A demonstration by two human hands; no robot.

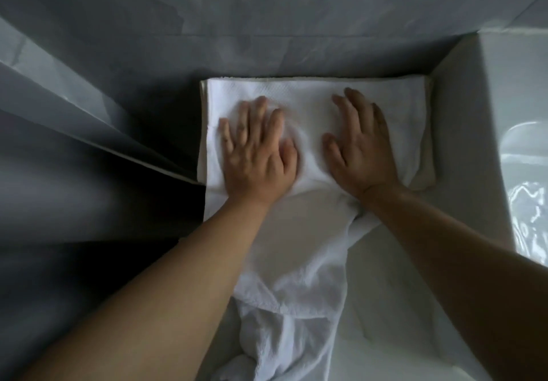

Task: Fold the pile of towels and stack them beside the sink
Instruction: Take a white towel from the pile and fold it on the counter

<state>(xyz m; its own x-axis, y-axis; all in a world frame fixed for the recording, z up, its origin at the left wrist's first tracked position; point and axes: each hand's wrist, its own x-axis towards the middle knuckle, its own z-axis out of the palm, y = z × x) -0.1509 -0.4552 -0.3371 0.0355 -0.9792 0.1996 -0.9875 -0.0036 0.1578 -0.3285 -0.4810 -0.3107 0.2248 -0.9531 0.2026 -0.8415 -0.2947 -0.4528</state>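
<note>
Our fingers (258,119) lie straight and slightly spread, both palms pressing flat on the folded towel (311,95); the left hand (255,155) and right hand (361,149) sit side by side on it; its long axis runs left to right against the wall, beside the sink (527,173); the unfolded pile (284,306) trails toward us, nearer the left arm.

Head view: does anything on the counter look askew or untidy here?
Yes. The left hand and right hand press flat on the top towel, but its near end trails off the folded stack in a crumpled, twisted tail. A cream towel underneath sticks out at the stack's right edge.
</note>
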